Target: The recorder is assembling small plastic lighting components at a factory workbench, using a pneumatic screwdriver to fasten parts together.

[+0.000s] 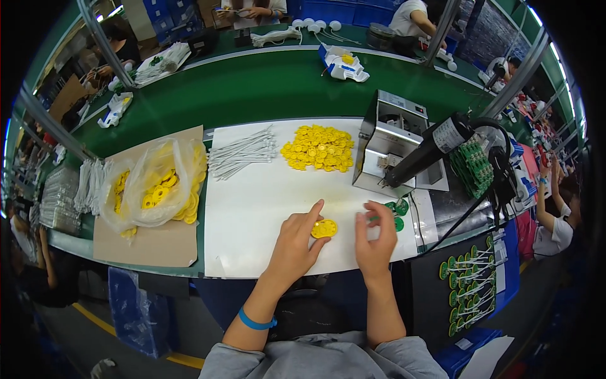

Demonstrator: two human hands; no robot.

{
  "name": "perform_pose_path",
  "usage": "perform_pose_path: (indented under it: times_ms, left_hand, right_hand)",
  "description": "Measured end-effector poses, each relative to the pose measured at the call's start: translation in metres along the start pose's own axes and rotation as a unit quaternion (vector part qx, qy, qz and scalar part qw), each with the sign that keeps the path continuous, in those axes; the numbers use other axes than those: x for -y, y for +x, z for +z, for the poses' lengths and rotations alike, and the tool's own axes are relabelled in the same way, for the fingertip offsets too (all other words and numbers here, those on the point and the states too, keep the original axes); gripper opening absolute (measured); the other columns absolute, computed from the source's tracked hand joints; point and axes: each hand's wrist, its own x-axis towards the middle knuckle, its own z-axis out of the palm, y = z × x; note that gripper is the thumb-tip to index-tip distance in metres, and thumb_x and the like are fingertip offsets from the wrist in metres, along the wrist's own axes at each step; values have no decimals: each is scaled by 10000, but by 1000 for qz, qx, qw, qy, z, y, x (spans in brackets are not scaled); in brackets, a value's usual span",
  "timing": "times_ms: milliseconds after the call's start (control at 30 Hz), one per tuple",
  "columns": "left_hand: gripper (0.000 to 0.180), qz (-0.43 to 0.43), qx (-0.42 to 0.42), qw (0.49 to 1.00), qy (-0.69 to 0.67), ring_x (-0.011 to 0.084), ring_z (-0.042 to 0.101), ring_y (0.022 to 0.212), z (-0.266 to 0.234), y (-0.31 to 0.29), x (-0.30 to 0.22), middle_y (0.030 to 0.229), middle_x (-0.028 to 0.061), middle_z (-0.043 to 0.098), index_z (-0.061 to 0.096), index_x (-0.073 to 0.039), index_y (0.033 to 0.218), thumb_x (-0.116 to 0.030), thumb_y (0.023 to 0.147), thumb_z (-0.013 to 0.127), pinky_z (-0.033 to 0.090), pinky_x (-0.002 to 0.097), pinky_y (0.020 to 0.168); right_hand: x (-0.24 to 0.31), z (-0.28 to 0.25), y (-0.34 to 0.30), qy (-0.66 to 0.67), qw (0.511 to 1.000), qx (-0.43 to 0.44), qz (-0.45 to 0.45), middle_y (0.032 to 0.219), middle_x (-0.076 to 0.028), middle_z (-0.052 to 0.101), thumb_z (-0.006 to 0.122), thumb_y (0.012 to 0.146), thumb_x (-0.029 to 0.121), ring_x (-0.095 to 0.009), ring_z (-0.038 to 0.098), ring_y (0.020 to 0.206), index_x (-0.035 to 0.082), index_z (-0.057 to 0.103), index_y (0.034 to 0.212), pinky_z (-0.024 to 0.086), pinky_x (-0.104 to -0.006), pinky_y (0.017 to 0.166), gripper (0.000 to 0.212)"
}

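My left hand (pixel 291 245) has thumb and index finger around a round yellow plastic disc (pixel 324 228) on the white work sheet (pixel 246 221). Just to the right is my right hand (pixel 377 245), its thumb and curled fingers apart, with nothing visible between them. Small round green circuit boards (pixel 399 222) lie beside its fingertips, partly hidden behind them. A heap of similar yellow discs (pixel 319 148) sits farther back on the sheet. Left of that heap is a spread bundle of white wires (pixel 243 153).
A metal fixture (pixel 388 142) with a black cylindrical tool (pixel 429 148) stands at the back right. At left, an open plastic bag (pixel 158 183) of yellow discs rests on cardboard (pixel 145 243). Wired green boards (pixel 470 287) lie at lower right. Beyond runs a green belt (pixel 252 88).
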Motion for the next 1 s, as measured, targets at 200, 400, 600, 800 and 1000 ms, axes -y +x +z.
perform_pose_path:
  times_ms: [200,400,600,800,1000]
  left_hand:
    - [816,2,0,1000,19,312,621,1107,-5,1,3,1152,121,705,476,-26,1552,-56,822,840,443,417,1001]
    - [823,-1,1,1000,23,309,614,1114,-12,0,3,1165,120,703,463,-19,1558,-58,825,836,439,424,999]
    - [824,3,3,1000,23,303,609,1112,-19,-6,4,1171,118,697,456,-18,1563,-68,831,831,439,422,993]
    - [792,-16,16,999,25,316,624,1129,-31,-9,1,1183,113,714,481,-21,1545,-91,841,836,445,435,1033]
    - [801,-18,26,999,36,304,618,1139,-38,-12,4,1199,102,718,462,-19,1559,-105,852,829,435,427,1043]
  right_hand:
    - [-2,-25,-2,-235,969,21,-77,1146,-121,699,763,885,36,-347,629,1050,32,680,1165,476,-415,939,291]
    - [-20,-23,-2,-195,976,40,-92,1173,-112,700,756,867,5,-344,628,1083,29,703,1118,469,-415,949,258]
    - [-3,-21,3,-127,988,71,-58,1212,-128,684,741,869,-1,-350,617,1142,27,699,1143,456,-429,991,279]
    - [18,-27,3,-194,964,163,-83,1227,-140,678,718,892,33,-363,570,1252,38,682,1203,395,-480,1069,314]
    - [12,-22,-1,-157,966,170,-111,1059,-137,693,747,902,66,-360,630,1075,21,697,1214,457,-452,970,319]
